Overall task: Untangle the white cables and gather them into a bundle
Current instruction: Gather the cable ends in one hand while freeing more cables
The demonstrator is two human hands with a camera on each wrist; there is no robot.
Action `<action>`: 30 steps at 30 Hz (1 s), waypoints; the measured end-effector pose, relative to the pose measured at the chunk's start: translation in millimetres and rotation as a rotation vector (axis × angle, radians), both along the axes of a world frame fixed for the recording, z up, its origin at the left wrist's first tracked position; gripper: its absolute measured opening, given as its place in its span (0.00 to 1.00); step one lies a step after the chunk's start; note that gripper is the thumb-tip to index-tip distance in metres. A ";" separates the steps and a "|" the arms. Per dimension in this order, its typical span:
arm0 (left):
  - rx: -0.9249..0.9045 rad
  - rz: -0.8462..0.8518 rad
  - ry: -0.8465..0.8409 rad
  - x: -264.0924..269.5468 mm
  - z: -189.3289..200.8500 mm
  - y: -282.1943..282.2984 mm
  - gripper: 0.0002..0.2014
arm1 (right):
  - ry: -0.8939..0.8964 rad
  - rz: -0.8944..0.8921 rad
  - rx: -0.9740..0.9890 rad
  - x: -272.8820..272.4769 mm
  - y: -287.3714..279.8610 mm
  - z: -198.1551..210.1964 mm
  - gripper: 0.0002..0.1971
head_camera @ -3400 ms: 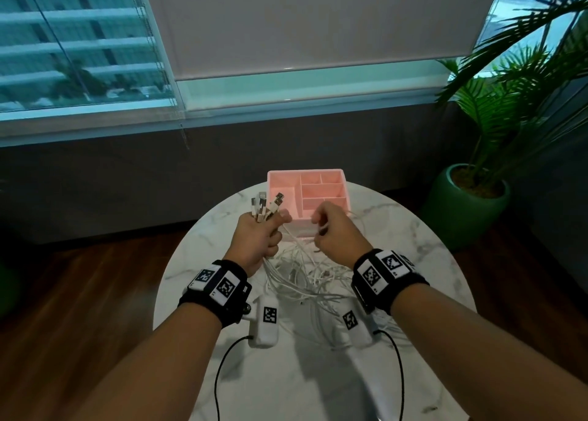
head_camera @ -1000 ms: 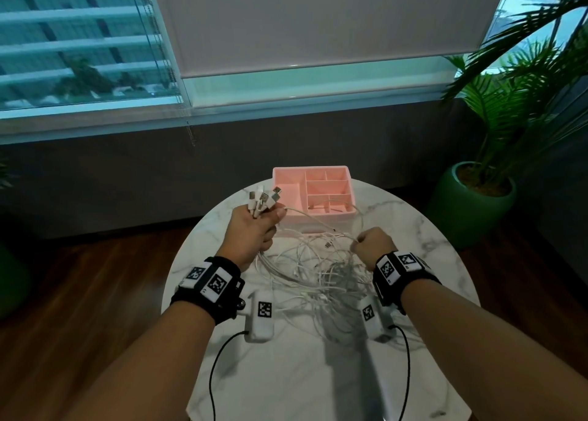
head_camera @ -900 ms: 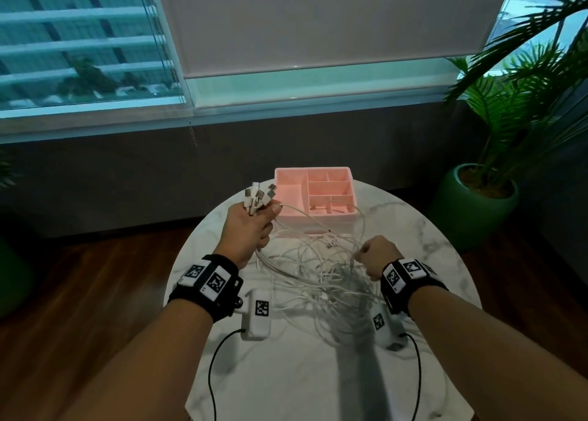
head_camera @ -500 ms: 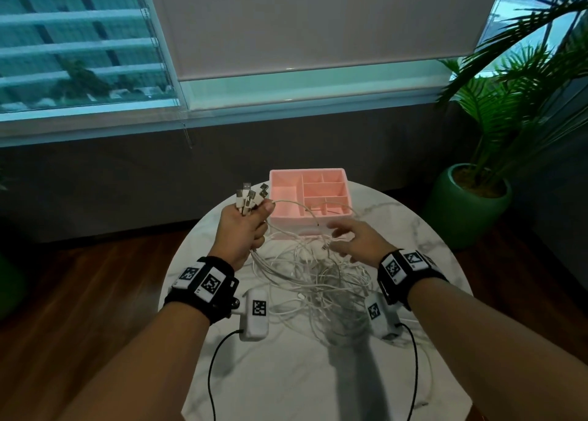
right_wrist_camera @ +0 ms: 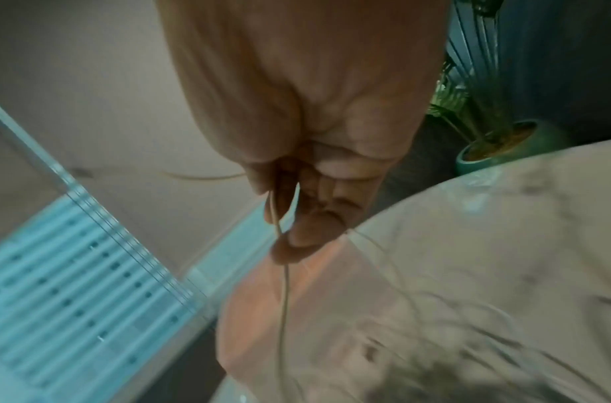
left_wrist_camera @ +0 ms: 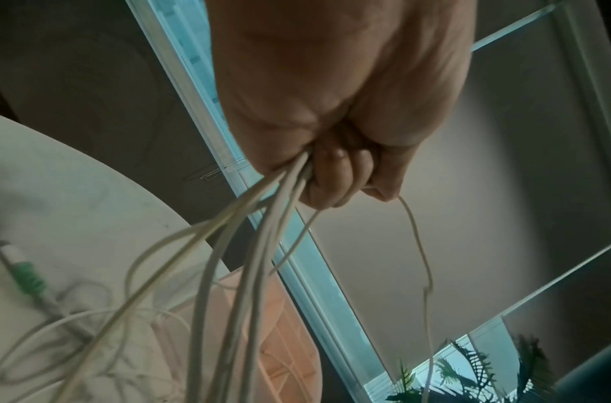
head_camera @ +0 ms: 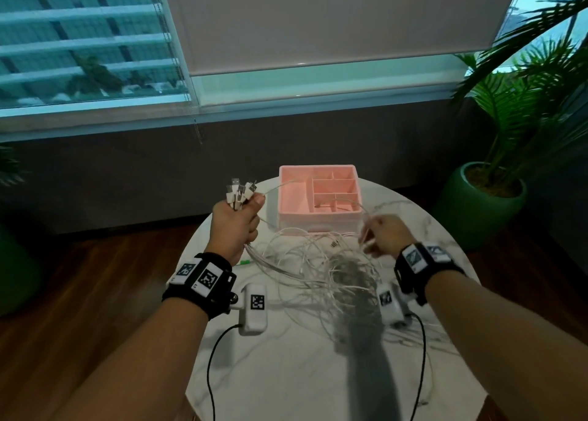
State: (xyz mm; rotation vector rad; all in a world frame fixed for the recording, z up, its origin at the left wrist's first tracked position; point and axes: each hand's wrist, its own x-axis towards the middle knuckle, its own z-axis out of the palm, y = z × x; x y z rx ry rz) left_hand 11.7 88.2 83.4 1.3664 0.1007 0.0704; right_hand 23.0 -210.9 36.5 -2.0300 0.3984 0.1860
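White cables (head_camera: 315,271) sprawl mostly tangled on the marble counter (head_camera: 286,373), the left hand (head_camera: 234,226) clenched round their plug ends and the right hand (head_camera: 386,234) seemingly pinching one strand, so tugging hard could cinch the knot tighter.

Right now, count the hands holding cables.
2. Left hand grips a bunch of cables by the plug ends; right hand pinches one strand beside the pink box.

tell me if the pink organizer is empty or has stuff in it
Nearly empty: the pink organizer shows bare compartments, with only a loop of white cable trailing across its near compartments.
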 end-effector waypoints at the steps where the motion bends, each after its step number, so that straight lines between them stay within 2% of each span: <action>1: 0.023 0.002 0.021 -0.6 -3.0 -1.5 0.13 | -0.059 -0.025 0.066 6.6 1.4 21.4 0.21; 6: 0.136 0.009 0.089 -0.2 -11.1 -10.7 0.14 | -0.391 0.040 0.374 19.6 17.0 135.1 0.18; 9: 0.162 0.006 0.093 0.5 -10.6 -15.4 0.14 | -0.534 0.098 0.473 19.4 23.6 174.7 0.17; 14: 0.233 0.025 0.111 2.0 -11.5 -23.4 0.13 | -0.531 0.352 0.495 11.1 45.2 188.7 0.08; 17: 0.224 -0.005 0.076 0.0 -9.4 -29.8 0.06 | -0.583 0.384 0.677 4.3 60.1 195.2 0.08; 19: 0.190 -0.020 0.039 -2.6 -3.1 -33.9 0.01 | -0.565 0.409 0.727 1.6 70.0 197.1 0.07; 25: 0.150 -0.105 -0.004 -9.8 12.5 -49.2 0.08 | -0.448 0.519 0.731 -7.4 97.9 202.6 0.05; 28: 0.189 -0.141 -0.039 -14.7 16.7 -56.0 0.04 | -0.463 0.544 0.816 -13.0 104.6 216.8 0.06; 30: 0.219 -0.144 -0.039 -15.5 12.5 -57.5 0.19 | -0.515 0.543 0.864 -14.8 104.5 227.6 0.06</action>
